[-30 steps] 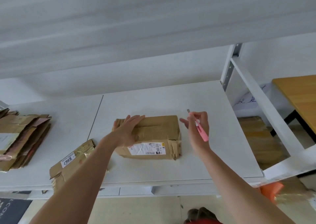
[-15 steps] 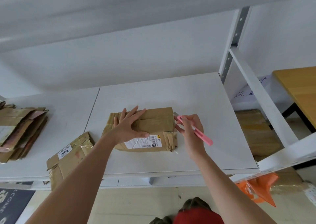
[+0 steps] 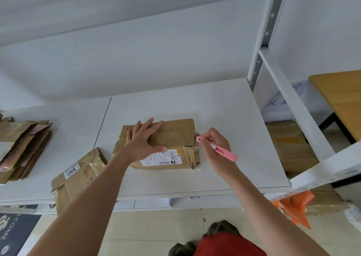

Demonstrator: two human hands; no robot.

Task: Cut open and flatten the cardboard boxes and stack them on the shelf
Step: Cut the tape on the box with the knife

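We see a taped cardboard box (image 3: 172,138) lying on the white shelf (image 3: 224,109), near its front edge and roughly at the middle of the view, with a white shipping label (image 3: 161,157) on the side facing us. Our left hand (image 3: 143,142) lies flat on the box top, fingers straight and spread, the thumb reaching down to the label. Our right hand (image 3: 214,148) has its grip clamped round a pink utility knife (image 3: 216,148), the tip at the box's right top edge; the blade itself is too small to make out. Torn tape hangs at the box's right front corner. To the left, a second box (image 3: 78,177) marked 6367 overhangs the shelf front, and farther left lies a stack of flattened cardboard (image 3: 21,148). At the right stand a wooden bench (image 3: 341,95) and, below, orange plastic (image 3: 293,205).
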